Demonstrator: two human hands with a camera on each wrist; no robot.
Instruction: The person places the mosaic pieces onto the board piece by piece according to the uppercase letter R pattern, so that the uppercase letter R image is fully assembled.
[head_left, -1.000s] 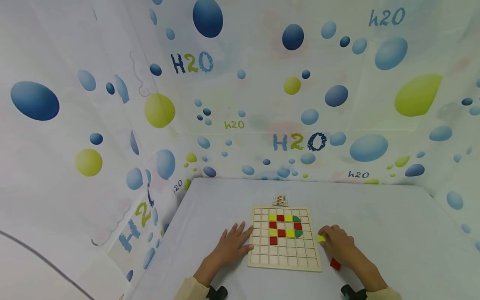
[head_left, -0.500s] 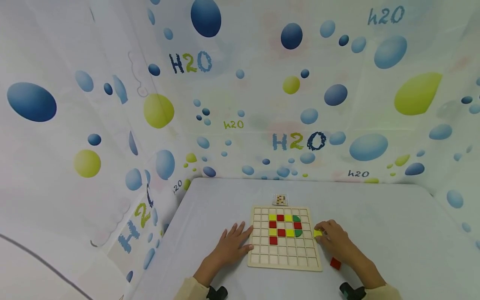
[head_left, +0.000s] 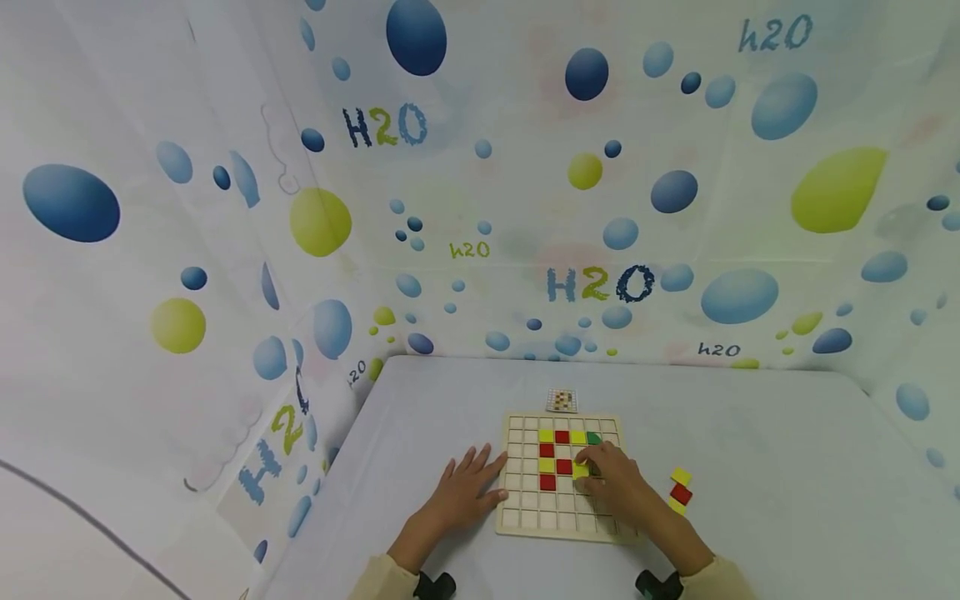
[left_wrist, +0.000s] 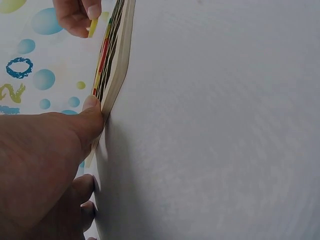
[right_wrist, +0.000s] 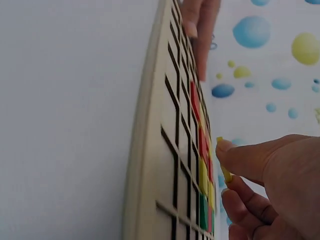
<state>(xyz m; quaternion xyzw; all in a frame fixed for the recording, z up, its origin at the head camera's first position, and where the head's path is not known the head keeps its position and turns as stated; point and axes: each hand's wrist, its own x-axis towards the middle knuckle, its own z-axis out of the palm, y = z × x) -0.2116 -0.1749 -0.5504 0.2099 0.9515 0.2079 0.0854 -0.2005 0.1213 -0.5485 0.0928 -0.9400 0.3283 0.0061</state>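
Observation:
A wooden grid board point(head_left: 525, 521) lies on the table, with yellow, red and green tiles set in its upper cells. My left hand point(head_left: 467, 487) rests at the board's left edge, fingers spread, and its thumb point(left_wrist: 91, 107) touches the rim in the left wrist view. Over the board's right half, my right hand point(head_left: 617, 485) pinches a thin yellow tile point(right_wrist: 224, 161) between thumb and fingers. That tile stands just off the board's face in the right wrist view. From the head, the right hand hides some of the tiles on that side.
Right of the board lie a loose yellow tile point(head_left: 681, 477), a red tile point(head_left: 681, 494) and another yellow tile point(head_left: 677, 506), partly covered by the forearm. A small pattern card point(head_left: 562, 401) sits behind the board's far edge. A patterned curtain point(head_left: 517, 208) rises behind the table.
My right hand has carried the yellow tile leftward from beside the board to over it. Two loose yellow tiles now show beside the red one. The left hand has stayed put.

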